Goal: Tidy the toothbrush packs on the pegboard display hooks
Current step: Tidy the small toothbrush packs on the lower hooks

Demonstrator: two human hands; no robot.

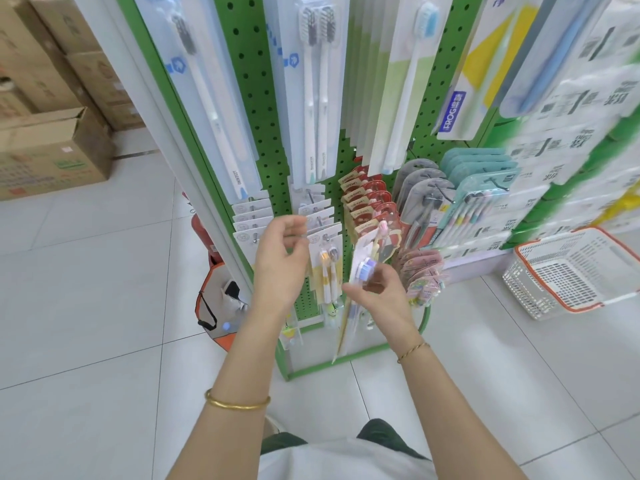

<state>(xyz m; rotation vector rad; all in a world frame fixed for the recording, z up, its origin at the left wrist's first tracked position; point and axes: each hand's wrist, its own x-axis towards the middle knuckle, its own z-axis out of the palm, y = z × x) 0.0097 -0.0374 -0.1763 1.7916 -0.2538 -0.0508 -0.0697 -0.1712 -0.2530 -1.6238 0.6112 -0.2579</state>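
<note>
Right hand (377,294) pinches a loose toothbrush pack (362,261); left hand (280,258), grip unclear, should steady the hung packs (327,261) for threading.

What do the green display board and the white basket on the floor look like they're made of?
Green display board: probably painted sheet metal; smooth coat, evenly punched holes. White basket: moulded plastic, faintly glossy, with slotted lattice walls and orange rim.

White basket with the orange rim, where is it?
The white basket sits on the tiled floor at the far right of the head view, beside the foot of the green pegboard display.
</note>
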